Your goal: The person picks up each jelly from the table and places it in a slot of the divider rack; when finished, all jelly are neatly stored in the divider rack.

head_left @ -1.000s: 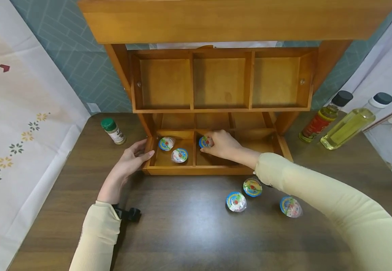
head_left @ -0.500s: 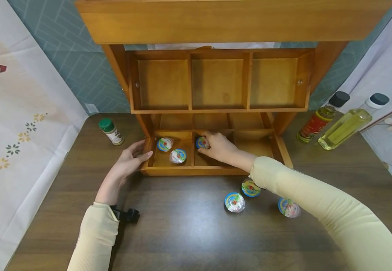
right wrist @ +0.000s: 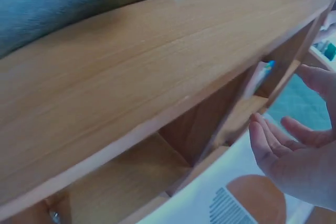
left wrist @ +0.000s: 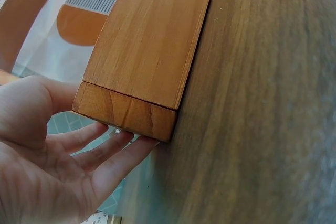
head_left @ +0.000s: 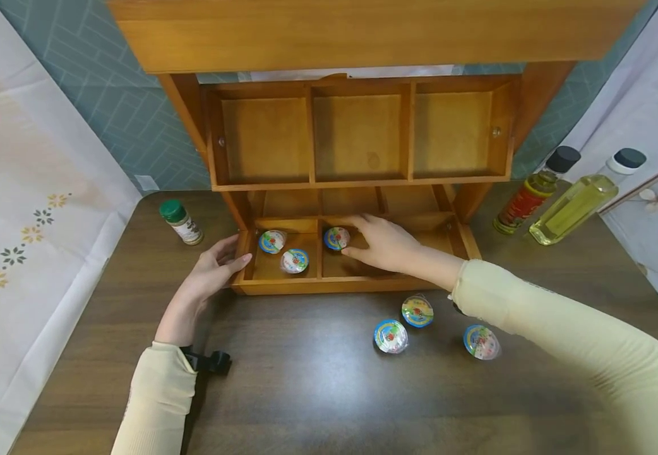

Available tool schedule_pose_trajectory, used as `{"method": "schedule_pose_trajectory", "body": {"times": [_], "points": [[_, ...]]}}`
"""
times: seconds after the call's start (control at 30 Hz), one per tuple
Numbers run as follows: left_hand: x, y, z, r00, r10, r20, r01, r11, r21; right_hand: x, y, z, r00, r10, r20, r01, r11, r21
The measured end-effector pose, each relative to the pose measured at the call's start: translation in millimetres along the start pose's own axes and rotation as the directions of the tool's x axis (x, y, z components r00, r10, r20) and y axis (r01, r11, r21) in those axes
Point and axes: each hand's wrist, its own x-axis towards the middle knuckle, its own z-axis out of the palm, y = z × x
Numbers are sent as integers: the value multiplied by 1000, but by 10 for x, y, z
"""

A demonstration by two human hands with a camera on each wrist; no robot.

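Note:
My left hand (head_left: 212,272) holds the front left corner of the wooden rack's lower tray (head_left: 283,288). In the left wrist view, the thumb passes behind that corner and the fingertips (left wrist: 149,142) touch its outer side. My right hand (head_left: 391,246) hovers over the middle compartment with its fingers spread, just right of a small jelly cup (head_left: 336,238) with a blue-rimmed lid. Nothing lies between those fingers in the right wrist view. Two more jelly cups, one behind (head_left: 272,241) and one in front (head_left: 294,261), sit in the left compartment.
Three jelly cups lie on the table before the rack: a left one (head_left: 390,336), a yellowish one (head_left: 417,311) and a right one (head_left: 481,342). A green-capped jar (head_left: 181,222) stands left; two oil bottles, red-labelled (head_left: 525,202) and clear (head_left: 573,208), stand right. An upper tray (head_left: 357,184) overhangs.
My right hand has let go of the jelly cup in the middle compartment and drawn back to the right, its fingers opening. My left hand has stayed at the tray's corner.

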Motion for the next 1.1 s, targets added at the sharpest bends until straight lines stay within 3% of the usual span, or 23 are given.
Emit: {"method": "schedule_pose_trajectory", "body": {"times": [0.23, 0.53, 0.73, 0.93, 1.1], "points": [[0, -5, 9, 1000, 0, 3, 0, 1000, -10, -388, 85, -67, 991, -130, -20, 131, 981, 139], [-5, -9, 0, 1000, -3, -1, 3, 1000, 13, -798, 178, 10, 976, -216, -30, 218, 963, 157], [-6, 1, 3, 1000, 1, 1, -1, 1000, 9, -1030, 166, 69, 976, -210, 59, 195, 961, 195], [4, 2, 5, 1000, 2, -1, -2, 1000, 11, -1175, 154, 170, 948, -270, 170, 229, 947, 225], [5, -7, -2, 1000, 0, -1, 0, 1000, 26, -1221, 145, 278, 934, -297, 202, 255, 944, 207]]}}
